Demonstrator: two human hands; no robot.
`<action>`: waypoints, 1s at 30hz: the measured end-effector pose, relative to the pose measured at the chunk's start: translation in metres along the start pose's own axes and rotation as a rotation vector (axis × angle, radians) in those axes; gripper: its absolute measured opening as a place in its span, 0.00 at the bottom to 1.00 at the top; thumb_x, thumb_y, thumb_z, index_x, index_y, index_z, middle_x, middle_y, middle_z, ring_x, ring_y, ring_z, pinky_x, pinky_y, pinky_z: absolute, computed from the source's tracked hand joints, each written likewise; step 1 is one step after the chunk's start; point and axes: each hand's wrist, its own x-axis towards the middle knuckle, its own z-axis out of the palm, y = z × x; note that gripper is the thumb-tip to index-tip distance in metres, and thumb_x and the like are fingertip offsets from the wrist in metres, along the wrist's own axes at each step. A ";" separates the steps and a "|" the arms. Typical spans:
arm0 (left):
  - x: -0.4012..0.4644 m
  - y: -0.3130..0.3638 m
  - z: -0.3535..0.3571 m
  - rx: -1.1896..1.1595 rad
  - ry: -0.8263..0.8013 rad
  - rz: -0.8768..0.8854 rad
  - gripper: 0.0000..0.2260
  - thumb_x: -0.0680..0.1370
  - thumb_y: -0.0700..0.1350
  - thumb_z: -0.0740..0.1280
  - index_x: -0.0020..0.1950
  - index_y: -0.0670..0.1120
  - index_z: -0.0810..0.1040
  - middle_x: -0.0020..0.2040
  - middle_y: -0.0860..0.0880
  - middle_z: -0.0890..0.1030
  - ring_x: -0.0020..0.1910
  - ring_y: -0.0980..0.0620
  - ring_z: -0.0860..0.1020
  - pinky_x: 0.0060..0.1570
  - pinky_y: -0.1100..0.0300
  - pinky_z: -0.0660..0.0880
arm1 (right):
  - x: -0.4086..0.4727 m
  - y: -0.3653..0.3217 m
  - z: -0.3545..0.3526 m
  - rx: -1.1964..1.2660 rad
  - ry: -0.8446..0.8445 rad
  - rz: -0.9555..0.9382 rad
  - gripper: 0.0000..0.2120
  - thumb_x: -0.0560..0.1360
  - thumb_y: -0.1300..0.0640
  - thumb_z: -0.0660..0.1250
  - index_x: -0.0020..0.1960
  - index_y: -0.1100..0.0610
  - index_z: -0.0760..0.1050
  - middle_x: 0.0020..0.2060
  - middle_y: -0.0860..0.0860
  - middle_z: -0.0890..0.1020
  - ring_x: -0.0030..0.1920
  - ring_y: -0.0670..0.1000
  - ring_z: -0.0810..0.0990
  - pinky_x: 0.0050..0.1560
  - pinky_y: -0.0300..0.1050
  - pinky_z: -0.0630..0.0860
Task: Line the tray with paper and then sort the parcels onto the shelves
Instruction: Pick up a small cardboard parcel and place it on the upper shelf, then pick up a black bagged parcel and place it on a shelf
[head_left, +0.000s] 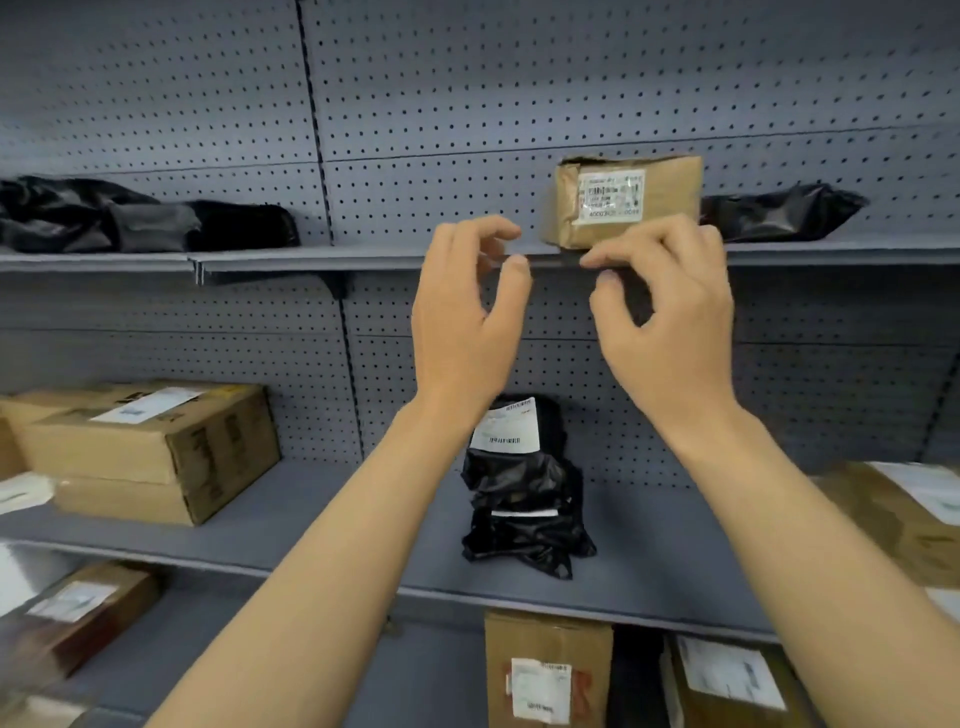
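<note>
Fingers (506, 234) of the left hand (467, 317) curl loosely, holding nothing — likewise the right hand (670, 322), its fingertips at the upper shelf (363, 257) edge. Both forearms reach upward. The brown parcel (626, 200) stands on that shelf, just behind the right hand.
</note>
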 end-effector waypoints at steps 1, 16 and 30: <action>-0.009 -0.007 -0.006 -0.011 -0.006 0.010 0.09 0.81 0.43 0.63 0.58 0.45 0.80 0.52 0.50 0.79 0.51 0.55 0.78 0.51 0.57 0.76 | -0.012 -0.005 0.006 0.019 0.011 -0.020 0.07 0.76 0.66 0.67 0.47 0.60 0.84 0.43 0.55 0.80 0.47 0.57 0.75 0.48 0.38 0.70; -0.121 -0.159 -0.019 0.099 -0.511 -0.869 0.19 0.85 0.51 0.61 0.75 0.48 0.75 0.69 0.47 0.77 0.66 0.48 0.76 0.68 0.52 0.72 | -0.163 0.035 0.103 0.085 -0.548 0.974 0.18 0.80 0.56 0.63 0.70 0.50 0.75 0.64 0.50 0.78 0.60 0.51 0.77 0.64 0.48 0.74; -0.138 -0.202 0.048 -0.222 -0.409 -1.291 0.28 0.75 0.61 0.64 0.73 0.51 0.77 0.67 0.51 0.82 0.67 0.49 0.79 0.69 0.49 0.75 | -0.188 0.077 0.144 0.245 -0.572 1.172 0.26 0.80 0.44 0.62 0.77 0.40 0.66 0.76 0.44 0.69 0.75 0.47 0.67 0.71 0.45 0.65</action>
